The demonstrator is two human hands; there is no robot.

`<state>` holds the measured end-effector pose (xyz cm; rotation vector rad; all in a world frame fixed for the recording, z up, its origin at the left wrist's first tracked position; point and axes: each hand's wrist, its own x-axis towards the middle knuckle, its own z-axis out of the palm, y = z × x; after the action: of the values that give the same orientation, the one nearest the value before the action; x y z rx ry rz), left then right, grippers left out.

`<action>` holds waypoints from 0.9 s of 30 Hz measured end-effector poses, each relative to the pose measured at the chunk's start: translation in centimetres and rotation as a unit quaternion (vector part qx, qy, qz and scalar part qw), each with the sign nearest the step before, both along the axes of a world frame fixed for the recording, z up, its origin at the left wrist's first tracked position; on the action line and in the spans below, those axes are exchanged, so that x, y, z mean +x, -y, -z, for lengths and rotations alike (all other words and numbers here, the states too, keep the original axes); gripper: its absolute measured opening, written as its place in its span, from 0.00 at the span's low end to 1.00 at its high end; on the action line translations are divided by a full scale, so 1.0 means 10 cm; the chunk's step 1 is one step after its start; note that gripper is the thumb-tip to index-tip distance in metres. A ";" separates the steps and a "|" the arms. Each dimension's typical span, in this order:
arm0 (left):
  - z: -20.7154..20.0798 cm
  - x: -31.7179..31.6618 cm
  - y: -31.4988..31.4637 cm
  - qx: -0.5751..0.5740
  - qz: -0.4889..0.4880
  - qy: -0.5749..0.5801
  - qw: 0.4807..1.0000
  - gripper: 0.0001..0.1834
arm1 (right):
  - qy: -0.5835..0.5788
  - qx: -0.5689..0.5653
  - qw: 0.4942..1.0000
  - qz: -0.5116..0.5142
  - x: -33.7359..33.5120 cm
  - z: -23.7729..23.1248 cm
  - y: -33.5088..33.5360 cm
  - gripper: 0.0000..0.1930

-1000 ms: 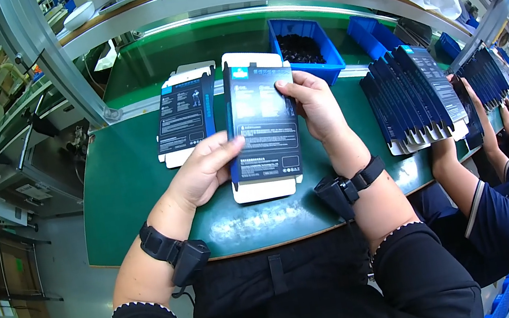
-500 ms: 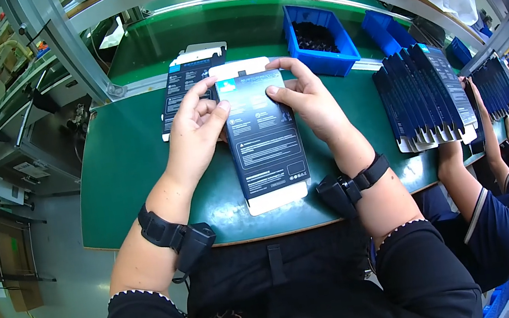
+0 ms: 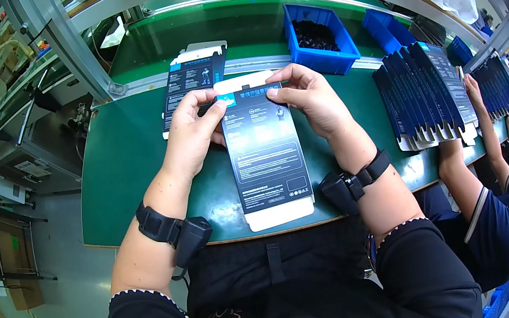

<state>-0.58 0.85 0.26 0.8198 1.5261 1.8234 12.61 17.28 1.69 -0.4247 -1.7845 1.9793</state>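
A flat dark-blue carton with white end flaps lies lengthwise in front of me over the green table. My left hand grips its far left corner, thumb on top. My right hand holds the far right corner, fingers curled over the white top flap. Both wrists wear black bands. A stack of similar flat cartons lies just beyond my left hand.
A blue bin of small dark parts stands behind my right hand, with a second blue bin to its right. A fanned row of folded dark cartons rests at the right, where another person's hand reaches.
The carton has come down toward me and now lies flatter and lower. Both my hands have shifted to its far end at the top flap.
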 end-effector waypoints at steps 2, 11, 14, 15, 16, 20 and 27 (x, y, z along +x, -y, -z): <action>0.00 0.01 0.01 0.012 -0.005 -0.007 1.000 0.14 | -0.023 -0.001 1.000 0.009 -0.01 0.00 0.01 0.13; -0.03 0.07 -0.01 0.024 -0.022 -0.017 0.999 0.16 | -0.044 0.027 0.999 -0.004 0.03 -0.07 0.03 0.14; -0.06 0.06 0.02 -0.001 -0.015 -0.026 1.000 0.15 | -0.052 0.043 0.998 -0.011 0.03 -0.10 0.06 0.16; -0.07 0.05 0.03 -0.017 -0.012 -0.032 0.999 0.14 | -0.046 0.057 0.997 -0.014 0.03 -0.10 0.06 0.16; -0.04 0.03 0.03 -0.017 -0.011 -0.032 0.999 0.14 | -0.047 0.057 0.997 -0.014 0.03 -0.09 0.03 0.16; 0.02 0.02 -0.01 0.011 0.045 -0.051 0.998 0.13 | 0.032 0.057 0.997 -0.031 0.06 -0.08 -0.07 0.13; 0.01 0.13 -0.01 -0.006 0.112 -0.048 0.993 0.12 | 0.110 -0.005 0.973 -0.203 0.06 0.01 -0.12 0.19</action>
<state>0.68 0.97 0.13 1.0420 1.4380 1.6319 13.20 18.46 1.55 -0.3089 -2.1384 2.2884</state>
